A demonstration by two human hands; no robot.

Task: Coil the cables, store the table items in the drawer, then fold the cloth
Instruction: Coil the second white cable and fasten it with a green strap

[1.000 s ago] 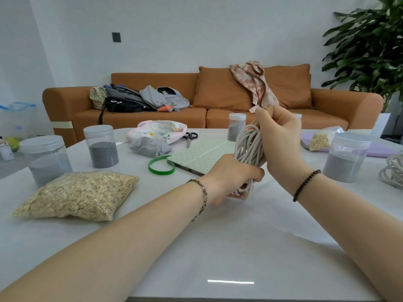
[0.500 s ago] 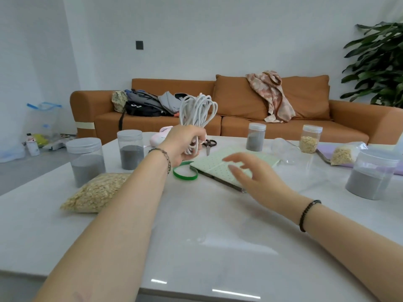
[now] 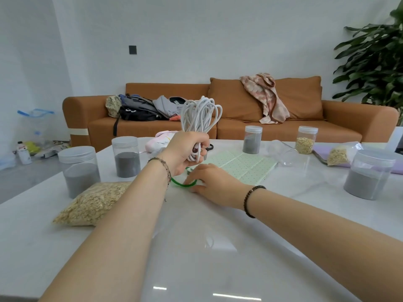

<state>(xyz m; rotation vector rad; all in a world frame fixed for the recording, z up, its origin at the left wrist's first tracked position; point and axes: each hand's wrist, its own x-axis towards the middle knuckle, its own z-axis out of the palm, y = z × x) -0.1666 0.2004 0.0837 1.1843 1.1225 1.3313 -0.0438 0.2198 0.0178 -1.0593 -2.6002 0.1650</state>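
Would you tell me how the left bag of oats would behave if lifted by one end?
The bag of oats would likely sag and shift, since it lies slumped like a pillow. Bulging full, it probably feels heavy; its clear film may be slippery.

The bench (image 3: 196, 258) lies open from its near edge up between the forearms. On the left, a bag of oats (image 3: 91, 203), a wide grey-powder jar (image 3: 79, 171) and a narrow grey-powder jar (image 3: 127, 156) stand close together. Ahead, the left hand (image 3: 185, 149) holds a white cable coil (image 3: 200, 118) above the surface, and the right hand (image 3: 209, 182) rests over a green band (image 3: 181, 184). Behind them lies a dotted notebook (image 3: 239, 164). Further right are a tipped clear jar (image 3: 283, 153) and a large grey-powder jar (image 3: 368, 174), with open surface in front of them.
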